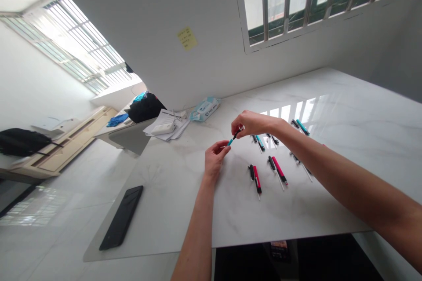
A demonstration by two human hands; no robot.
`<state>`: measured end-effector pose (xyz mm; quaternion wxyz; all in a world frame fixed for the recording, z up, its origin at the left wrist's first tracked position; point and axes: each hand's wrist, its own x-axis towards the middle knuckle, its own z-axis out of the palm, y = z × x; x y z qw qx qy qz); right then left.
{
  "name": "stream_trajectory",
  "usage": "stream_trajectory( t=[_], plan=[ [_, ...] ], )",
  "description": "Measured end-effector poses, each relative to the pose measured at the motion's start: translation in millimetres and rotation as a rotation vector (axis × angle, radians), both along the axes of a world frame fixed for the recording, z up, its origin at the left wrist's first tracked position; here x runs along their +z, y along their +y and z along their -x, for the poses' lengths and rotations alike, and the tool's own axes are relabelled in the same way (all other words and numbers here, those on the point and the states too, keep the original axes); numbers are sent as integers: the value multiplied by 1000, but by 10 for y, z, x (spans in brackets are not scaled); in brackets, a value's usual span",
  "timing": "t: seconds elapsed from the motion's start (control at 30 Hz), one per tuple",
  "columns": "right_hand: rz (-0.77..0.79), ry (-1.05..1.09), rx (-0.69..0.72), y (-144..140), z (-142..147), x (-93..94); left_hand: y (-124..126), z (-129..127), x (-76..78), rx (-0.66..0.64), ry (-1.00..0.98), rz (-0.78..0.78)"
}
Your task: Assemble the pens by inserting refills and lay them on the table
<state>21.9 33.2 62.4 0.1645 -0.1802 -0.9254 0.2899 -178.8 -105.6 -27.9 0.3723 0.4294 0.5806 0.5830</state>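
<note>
Item in hand: one teal pen point(231, 139), held above the white marble worktop point(346, 109) between your two hands. Your left hand point(215, 158) pinches the teal end, grip closed on it. Your right hand point(252, 123) pinches the black end, grip likewise clamped on the pen.

On the worktop, just beside your right hand: pen parts in rows, including a red pen point(256, 180), a second red pen point(279, 170) and a teal pen barrel point(302, 127).

Further items: black phone point(121, 216) lying flat near the worktop's left edge; pack of wet wipes point(205, 109) and stacked papers point(166, 126) by the wall; yellow sticky note point(187, 38) on the wall.
</note>
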Motion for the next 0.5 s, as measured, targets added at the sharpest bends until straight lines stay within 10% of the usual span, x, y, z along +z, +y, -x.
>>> stream_trajectory(
  t=[0.5],
  plan=[
    [37,-108,3,-55,-6,16,-10,-15,21,5,-17,-13]
  ],
)
